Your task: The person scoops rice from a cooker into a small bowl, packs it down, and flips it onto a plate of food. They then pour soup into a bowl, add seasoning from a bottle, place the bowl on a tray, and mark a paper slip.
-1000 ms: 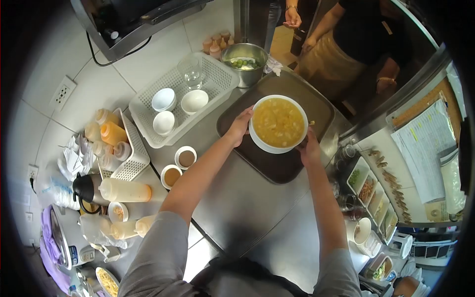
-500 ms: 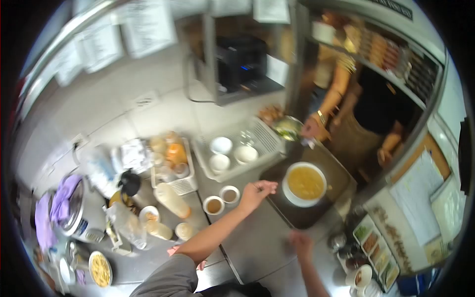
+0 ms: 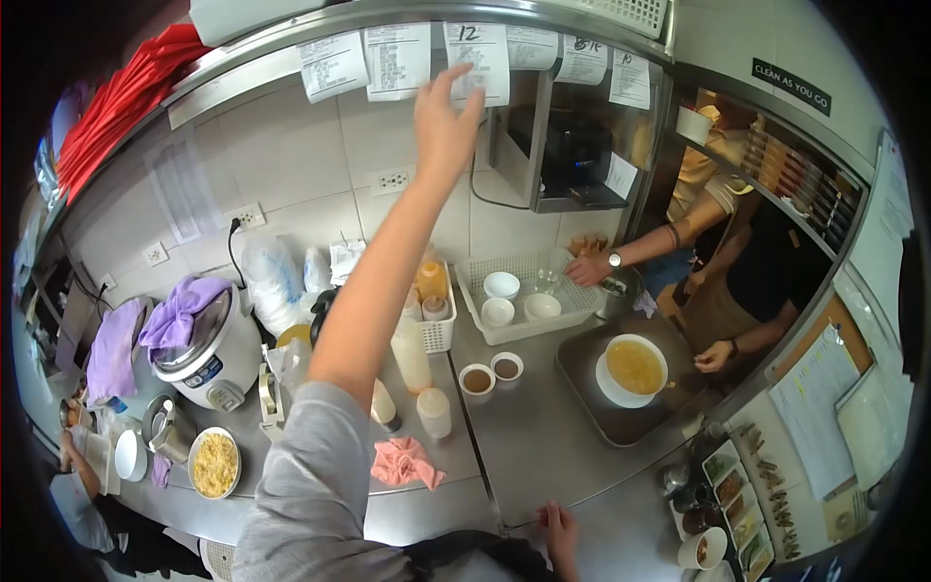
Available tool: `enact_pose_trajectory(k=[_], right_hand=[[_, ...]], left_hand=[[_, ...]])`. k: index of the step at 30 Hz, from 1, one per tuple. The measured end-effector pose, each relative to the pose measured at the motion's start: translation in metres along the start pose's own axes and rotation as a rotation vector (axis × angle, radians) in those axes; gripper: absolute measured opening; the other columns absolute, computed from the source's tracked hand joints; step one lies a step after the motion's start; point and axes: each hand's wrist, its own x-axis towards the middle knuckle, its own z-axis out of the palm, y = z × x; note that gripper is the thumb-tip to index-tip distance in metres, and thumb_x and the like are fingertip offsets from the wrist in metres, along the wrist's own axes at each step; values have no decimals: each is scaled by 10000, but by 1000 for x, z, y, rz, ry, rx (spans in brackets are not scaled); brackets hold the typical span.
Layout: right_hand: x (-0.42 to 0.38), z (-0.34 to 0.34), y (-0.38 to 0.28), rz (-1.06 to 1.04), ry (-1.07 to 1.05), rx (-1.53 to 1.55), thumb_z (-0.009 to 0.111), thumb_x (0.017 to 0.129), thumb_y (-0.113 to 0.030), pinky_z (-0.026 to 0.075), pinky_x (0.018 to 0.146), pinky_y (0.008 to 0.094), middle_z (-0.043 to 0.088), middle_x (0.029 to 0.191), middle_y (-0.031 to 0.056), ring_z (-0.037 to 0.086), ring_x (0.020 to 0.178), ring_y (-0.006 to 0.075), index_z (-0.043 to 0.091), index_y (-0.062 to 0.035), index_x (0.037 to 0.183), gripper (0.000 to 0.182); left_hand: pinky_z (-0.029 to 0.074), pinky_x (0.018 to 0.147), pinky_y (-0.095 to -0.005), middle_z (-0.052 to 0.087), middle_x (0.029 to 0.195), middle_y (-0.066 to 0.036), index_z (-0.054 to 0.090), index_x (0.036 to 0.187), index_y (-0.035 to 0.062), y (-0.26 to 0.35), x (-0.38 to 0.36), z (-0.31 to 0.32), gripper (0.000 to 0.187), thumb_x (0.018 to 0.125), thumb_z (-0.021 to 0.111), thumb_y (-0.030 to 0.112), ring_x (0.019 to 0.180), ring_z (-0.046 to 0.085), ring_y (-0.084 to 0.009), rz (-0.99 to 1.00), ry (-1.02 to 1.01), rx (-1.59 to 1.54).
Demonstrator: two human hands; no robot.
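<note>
Your left hand is raised high, fingers spread and slightly curled, the fingertips touching the lower edge of the order ticket marked "12", which hangs from the steel rail above the tiled wall. It pinches nothing that you can see; the ticket hangs flat among other paper slips to either side along the same rail. Your right hand is low at the near edge of the bench, fingers resting loosely on the steel; it sits at the rim of the view, so whether it grips the edge or only rests there is hard to say.

The white bowl of yellow soup stands on the dark tray at the right of the bench, well apart from both your hands. Two small sauce cups stand just left of the tray. Behind them a white basket holds small white bowls. A pink cloth lies crumpled near the front edge, beside squeeze bottles.

Across the bench another person's hand, wearing a watch, reaches towards a metal bowl beside the basket.
</note>
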Motion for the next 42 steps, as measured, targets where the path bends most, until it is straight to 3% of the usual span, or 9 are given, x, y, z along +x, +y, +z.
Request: enact_pose_trajectory(k=[5,7,9,10,11,14,17,20,42], right_hand=[[14,13,-10,-191,-33,-69,566,959,-267,425,594,236,552,662,-12,504,634,74,659,-18,849,288],[14,17,-33,-334,41,-53,560,963,-220,418,604,230,536,722,-19,488,655,70,625,-26,997,207],[19,24,-37,-392,139,203,541,968,-157,409,629,222,529,795,6,467,679,72,553,-12,1140,226],[21,25,-36,-424,205,180,543,967,-157,416,631,232,541,795,11,477,683,76,570,-13,1116,209],[26,29,-34,-467,266,159,546,966,-158,424,632,243,552,795,16,488,687,79,587,-15,1091,195],[42,28,2,-500,232,-326,577,924,-142,463,652,317,604,815,75,574,694,189,629,-43,1005,138],[53,25,33,-527,31,-668,636,840,-113,479,669,381,605,811,114,592,722,288,630,-65,917,91],[62,27,39,-584,-45,-811,669,785,-99,479,677,410,597,792,112,586,738,311,615,-79,861,95],[93,68,20,-868,-210,-1064,667,731,-169,498,672,371,630,730,40,621,747,240,603,-121,713,83]], left_hand=[[480,574,-262,645,790,-89,638,1234,156,-8,-5,-3,476,770,624,50,559,523,-136,30,-210,93],[501,843,-372,645,1088,-204,622,1211,74,21,-82,-20,500,716,627,4,957,645,-299,-142,-596,-157],[509,775,-344,632,1119,-175,551,1312,113,57,-207,-60,642,692,678,3,870,639,-262,-435,-985,-301],[507,727,-346,621,1122,-167,522,1343,133,55,-292,-75,689,687,700,23,789,615,-238,-239,-944,-394],[509,770,-347,604,1133,-164,528,1337,128,72,-343,-102,666,700,706,52,814,616,-243,-610,-1244,-362],[442,972,-390,576,1212,-145,526,1332,117,67,-532,-151,645,720,733,123,1055,592,-286,-728,-1180,-365],[300,1073,-529,567,1280,-100,510,1344,142,79,-552,-173,657,737,745,229,1252,464,-290,-254,-1266,12],[130,1107,-603,533,1347,-64,465,1390,185,68,-562,-175,690,771,724,344,1381,303,-293,-303,-1309,-22],[108,1143,-561,431,1456,-26,465,1386,145,57,-539,-171,791,714,748,451,1442,182,-303,-343,-1412,26]])
